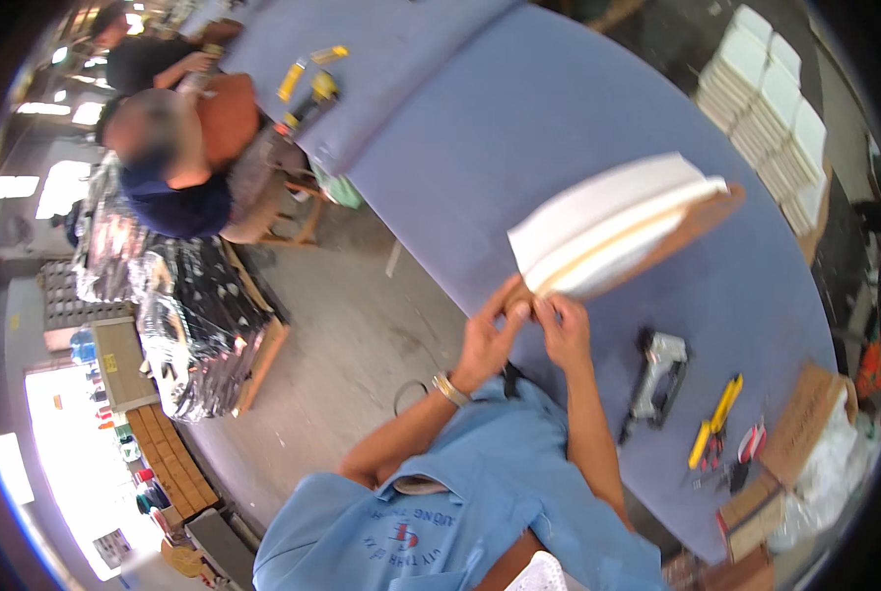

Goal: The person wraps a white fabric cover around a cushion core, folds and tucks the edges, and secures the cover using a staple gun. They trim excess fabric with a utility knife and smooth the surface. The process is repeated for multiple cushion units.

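the clearest print in view is on the person's blue shirt (307, 522), at the bottom centre of the frame. dark lettering (431, 514) runs there in curved rows, all in capitals, above and below a small red emblem (402, 533); folds in the cloth cut off part of the wording. at the lower right, the brown cardboard box (785, 438) bears a faint line of dark print on its upper flap, too small and blurred to make out. at the left edge, the tan carton (125, 384) carries a yellowish mark on its face, and whether it is writing cannot be told.
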`<state>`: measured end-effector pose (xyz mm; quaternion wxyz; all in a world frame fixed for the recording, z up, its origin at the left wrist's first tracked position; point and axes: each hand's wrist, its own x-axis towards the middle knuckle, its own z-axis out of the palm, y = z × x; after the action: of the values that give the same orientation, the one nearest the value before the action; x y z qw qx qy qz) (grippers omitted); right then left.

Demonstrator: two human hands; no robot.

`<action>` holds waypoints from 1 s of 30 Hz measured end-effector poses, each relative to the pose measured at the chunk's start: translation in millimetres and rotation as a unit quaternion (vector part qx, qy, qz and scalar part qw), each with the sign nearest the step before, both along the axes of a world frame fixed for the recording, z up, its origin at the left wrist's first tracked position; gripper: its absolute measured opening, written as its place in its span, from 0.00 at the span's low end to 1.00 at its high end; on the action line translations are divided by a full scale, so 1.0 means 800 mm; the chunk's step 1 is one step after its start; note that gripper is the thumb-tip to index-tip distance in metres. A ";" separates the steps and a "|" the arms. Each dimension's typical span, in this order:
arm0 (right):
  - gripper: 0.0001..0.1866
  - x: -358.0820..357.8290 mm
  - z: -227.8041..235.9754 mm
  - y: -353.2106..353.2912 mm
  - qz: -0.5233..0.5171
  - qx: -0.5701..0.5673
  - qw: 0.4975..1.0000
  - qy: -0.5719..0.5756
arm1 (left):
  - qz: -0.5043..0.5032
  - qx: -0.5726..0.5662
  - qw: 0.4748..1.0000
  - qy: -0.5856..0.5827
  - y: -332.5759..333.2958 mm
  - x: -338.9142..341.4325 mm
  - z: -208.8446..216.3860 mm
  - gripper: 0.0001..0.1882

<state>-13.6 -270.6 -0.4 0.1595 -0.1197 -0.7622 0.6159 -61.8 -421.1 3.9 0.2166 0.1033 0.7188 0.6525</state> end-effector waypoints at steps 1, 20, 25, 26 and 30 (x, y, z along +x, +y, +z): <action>0.15 0.000 -0.002 0.002 -0.001 -0.001 1.000 -0.006 | -0.010 0.026 0.998 -0.055 0.004 -0.004 -0.005 0.29; 0.06 0.052 0.055 0.037 0.039 -0.057 0.997 -0.046 | -0.105 -0.117 0.987 0.039 0.008 -0.018 0.026 0.32; 0.20 0.220 -0.045 0.097 -0.286 0.080 0.931 -0.213 | -0.102 -0.126 0.987 0.013 0.005 -0.011 0.027 0.32; 0.24 0.251 -0.065 0.101 -0.314 0.146 0.898 -0.270 | -0.103 -0.134 0.985 0.020 0.006 -0.010 0.023 0.32; 0.41 0.284 -0.120 0.084 -0.283 0.312 0.847 -0.324 | -0.104 -0.153 0.981 0.060 0.005 -0.002 0.008 0.32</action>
<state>213.8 -203.7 -96.7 0.1002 -0.4669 -0.8555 0.2003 -63.5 -417.3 10.0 0.2528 0.1827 0.8072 0.5011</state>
